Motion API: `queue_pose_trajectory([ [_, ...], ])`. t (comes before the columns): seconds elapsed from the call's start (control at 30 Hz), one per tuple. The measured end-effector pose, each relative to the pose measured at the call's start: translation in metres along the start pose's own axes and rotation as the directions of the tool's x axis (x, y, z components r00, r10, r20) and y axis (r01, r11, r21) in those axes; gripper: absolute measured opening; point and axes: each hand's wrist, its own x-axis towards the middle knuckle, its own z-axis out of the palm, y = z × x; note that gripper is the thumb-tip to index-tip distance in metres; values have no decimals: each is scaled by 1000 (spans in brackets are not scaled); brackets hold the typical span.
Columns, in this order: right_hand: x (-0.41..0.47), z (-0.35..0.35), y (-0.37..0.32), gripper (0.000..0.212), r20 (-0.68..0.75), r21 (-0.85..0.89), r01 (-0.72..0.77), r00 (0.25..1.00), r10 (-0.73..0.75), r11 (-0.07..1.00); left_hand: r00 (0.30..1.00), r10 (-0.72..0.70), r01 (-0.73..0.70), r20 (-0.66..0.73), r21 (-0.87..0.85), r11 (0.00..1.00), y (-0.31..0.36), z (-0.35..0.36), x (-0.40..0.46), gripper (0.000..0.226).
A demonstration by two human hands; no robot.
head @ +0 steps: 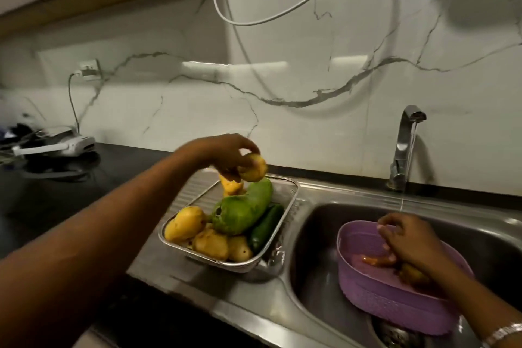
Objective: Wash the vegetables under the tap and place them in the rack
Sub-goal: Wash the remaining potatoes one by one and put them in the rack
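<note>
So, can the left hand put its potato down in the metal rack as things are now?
Probably yes. The left hand holds the potato just above the far end of the rack, whose top is open. The rack is piled with vegetables, so the potato would likely rest on the green gourd.

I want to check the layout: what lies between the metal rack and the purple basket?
In the head view, only bare steel: the sink's rim and inner wall separate the metal rack from the purple basket. Nothing stands there.
</note>
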Motion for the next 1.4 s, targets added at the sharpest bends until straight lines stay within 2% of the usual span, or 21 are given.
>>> queue_pose_trajectory([
  [0.1, 1, 1, 2, 9, 20, -78, 2, 1000, -1, 997, 987, -150, 146, 58, 62, 987, -52, -22, -8, 40],
  [0.17, 1, 3, 2, 9, 25, -80, -21, 999, 23, 997, 972, -206, 188, 113, 154, 970, -74, -20, -11, 41],
  [0.27, 1, 8, 6, 8, 45, -81, -34, 998, 37, 996, 971, -218, 203, 93, 150, 968, -90, -10, -8, 43],
  [0.33, 0, 7, 7, 7, 43, -88, -11, 999, 15, 996, 982, -180, 171, 56, 142, 975, -93, -9, -5, 55],
  [0.37, 1, 6, 8, 7, 40, -82, -5, 999, 9, 997, 989, -146, 146, -12, 178, 973, -92, -11, -4, 62],
  [0.4, 1, 4, 8, 7, 33, -81, -8, 999, 10, 997, 987, -91, 121, -133, 240, 963, -89, -13, -3, 62],
  [0.43, 2, 3, 9, 6, 26, -83, -10, 1000, 13, 996, 956, -13, 103, -293, 293, 951, -83, -15, -3, 55],
  [0.5, 5, 1, 13, 5, 19, -106, -38, 999, 40, 994, 821, 125, 42, -558, 277, 960, -60, -13, -3, 32],
  [0.53, 6, 1, 14, 4, 20, -113, -53, 998, 56, 992, 771, 171, -17, -613, 250, 968, -43, -10, -3, 25],
  [0.57, 8, 1, 16, 5, 24, -106, -71, 997, 74, 992, 751, 209, -80, -626, 228, 970, -23, -5, -2, 20],
  [0.7, 10, 2, 20, 11, 58, -47, -157, 985, 160, 986, 761, 336, -270, -555, 200, 942, 53, 32, 17, 15],
  [0.77, 12, 1, 24, 19, 30, -100, -184, 982, 188, 978, 798, 372, -343, -473, 150, 927, 86, 65, 34, 15],
  [0.83, 15, -4, 33, 22, -31, -188, -211, 977, 209, 959, 863, 378, -375, -334, 76, 924, 113, 111, 55, 16],
  [0.9, 20, -11, 46, 17, -96, -237, -255, 966, 238, 937, 920, 358, -359, -163, 21, 933, 131, 163, 76, 21],
  [1.03, 25, -14, 52, 20, -66, -313, -272, 962, 265, 910, 973, 204, -197, 108, -74, 978, 140, 262, 108, 27],
  [1.17, 31, -5, 55, 20, 95, -407, -254, 943, 318, 877, 952, 170, -136, 255, -149, 980, 137, 331, 130, 37],
  [1.23, 38, 2, 63, 37, 143, -427, -265, 924, 354, 865, 929, 214, -193, 302, -99, 976, 134, 348, 137, 40],
  [1.33, 40, 6, 69, 39, 205, -457, -251, 904, 375, 853, 881, 268, -296, 390, 13, 955, 129, 360, 142, 46],
  [1.4, 41, 8, 74, 41, 204, -487, -242, 903, 378, 840, 875, 283, -306, 393, -3, 952, 125, 363, 145, 45],
])
